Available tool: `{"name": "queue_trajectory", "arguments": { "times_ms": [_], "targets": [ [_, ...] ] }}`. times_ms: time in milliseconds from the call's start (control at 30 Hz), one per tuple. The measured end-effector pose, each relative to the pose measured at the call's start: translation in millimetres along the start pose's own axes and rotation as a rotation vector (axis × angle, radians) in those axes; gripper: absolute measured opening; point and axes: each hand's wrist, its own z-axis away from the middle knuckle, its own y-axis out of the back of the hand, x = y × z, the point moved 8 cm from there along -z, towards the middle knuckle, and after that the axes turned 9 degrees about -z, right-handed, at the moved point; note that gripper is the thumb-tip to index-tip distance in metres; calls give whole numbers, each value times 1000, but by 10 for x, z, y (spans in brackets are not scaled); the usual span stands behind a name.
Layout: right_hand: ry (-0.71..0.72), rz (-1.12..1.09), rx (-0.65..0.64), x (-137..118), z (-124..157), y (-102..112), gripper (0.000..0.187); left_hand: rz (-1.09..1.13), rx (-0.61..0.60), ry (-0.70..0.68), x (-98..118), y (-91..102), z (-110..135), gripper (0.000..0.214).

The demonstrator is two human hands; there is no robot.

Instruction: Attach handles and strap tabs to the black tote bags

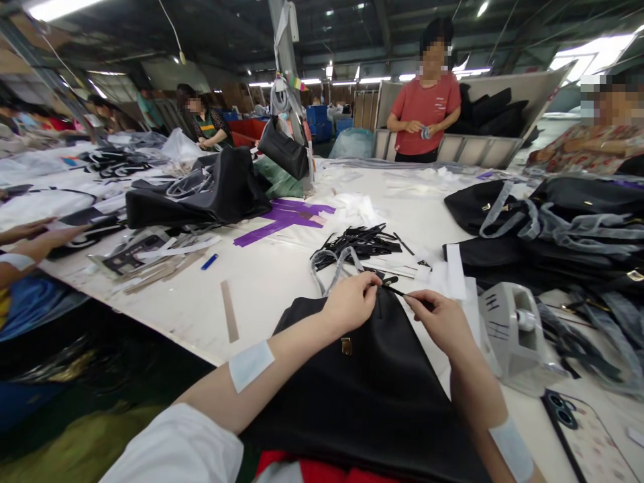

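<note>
A black leather handbag [372, 382] with a small gold clasp [346, 345] lies on the white table in front of me. My left hand [351, 302] is closed at the bag's top edge, fingers pinched on it. My right hand [439, 320] pinches a thin black strip [397, 290] that runs between both hands over the bag's top. A grey plastic-wrapped handle [336, 265] loops up just behind my left hand.
A pile of black strips [359, 243] lies beyond the bag. A grey tape dispenser [513, 322] and a phone [586, 436] sit to the right. Black bags [543, 228] are stacked at right and at left [201, 194]. Purple tape [286, 218] marks the table. Other people work around it.
</note>
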Motion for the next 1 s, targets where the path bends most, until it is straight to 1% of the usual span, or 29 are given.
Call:
{"name": "queue_trajectory", "arguments": {
  "times_ms": [67, 167, 233, 333, 533, 633, 867, 1000],
  "targets": [
    [8, -120, -41, -47, 33, -45, 28, 10, 7, -71, 65, 7, 38, 30],
    [39, -303, -139, -151, 96, -178, 27, -5, -24, -187, 170, 16, 70, 34],
    [34, -352, -166, -175, 121, -237, 27, -41, -50, -239, 210, 34, 74, 32],
    [18, -379, -162, -153, 128, -267, 26, -92, -71, -291, 234, 74, 73, 29],
    [-16, -417, -172, -86, 115, -292, 28, -161, -95, -317, 235, 93, 81, 27],
    [-26, -443, -174, -90, 117, -303, 29, -180, -95, -298, 228, 84, 88, 25],
    [-12, -541, -42, -109, 118, -253, 23, -126, -60, -259, 231, 91, 105, 24],
    [18, -610, -21, -112, 128, -259, 20, -119, -66, -260, 251, 92, 118, 24]
  ]
}}
